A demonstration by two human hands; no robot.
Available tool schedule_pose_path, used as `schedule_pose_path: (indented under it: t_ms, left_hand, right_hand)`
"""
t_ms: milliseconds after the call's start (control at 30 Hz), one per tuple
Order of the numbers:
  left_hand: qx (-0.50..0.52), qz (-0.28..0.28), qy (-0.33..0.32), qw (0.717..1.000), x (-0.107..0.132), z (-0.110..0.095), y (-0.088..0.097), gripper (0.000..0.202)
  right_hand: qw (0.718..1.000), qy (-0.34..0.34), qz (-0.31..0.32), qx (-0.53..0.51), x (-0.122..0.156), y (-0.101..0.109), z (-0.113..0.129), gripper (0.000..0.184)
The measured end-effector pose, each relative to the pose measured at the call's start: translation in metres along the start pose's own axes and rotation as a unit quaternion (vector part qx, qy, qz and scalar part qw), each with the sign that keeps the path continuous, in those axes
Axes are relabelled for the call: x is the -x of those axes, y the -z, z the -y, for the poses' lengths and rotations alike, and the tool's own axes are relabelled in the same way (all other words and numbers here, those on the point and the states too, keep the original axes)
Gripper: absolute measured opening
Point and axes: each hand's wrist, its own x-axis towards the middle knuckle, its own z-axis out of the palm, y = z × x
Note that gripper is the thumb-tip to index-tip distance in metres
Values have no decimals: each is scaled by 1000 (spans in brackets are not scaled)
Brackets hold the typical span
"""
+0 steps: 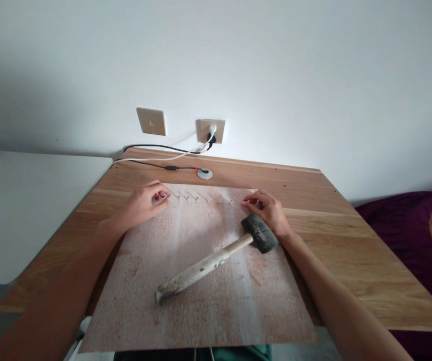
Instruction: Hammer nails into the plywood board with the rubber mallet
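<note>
A worn pale board (pixel 201 301) lies on a wooden table (pixel 351 250). A row of several small nails (pixel 201 199) runs along the board's far edge. My left hand (pixel 143 205) rests at the left end of that row, fingertips pinched together on a small nail. My right hand (pixel 268 208) sits at the right end of the row, fingers curled and pinched; what they hold is too small to make out. A mallet (pixel 216 260) with a dark rubber head (pixel 260 233) and pale wooden handle lies on the board, its head touching my right wrist.
Two wall plates, one a socket (pixel 210 131) with a white plug, sit on the white wall. Black and white cables (pixel 156 158) run across the table's far edge near a round grommet (pixel 204 174). A white surface (pixel 31 210) adjoins on the left, purple bedding (pixel 419 235) on the right.
</note>
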Motion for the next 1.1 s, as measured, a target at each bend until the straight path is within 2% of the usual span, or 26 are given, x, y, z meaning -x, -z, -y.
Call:
schedule_pose_path:
  t_ms: [867,1100]
  left_hand:
    - [3,8,1,1000,1,2,2,14]
    - [-1,2,1,1000,1,2,1,16]
  right_hand:
    - [998,59,22,13,1,1,-8,20]
    - [997,68,37,3,1,3,-6,22]
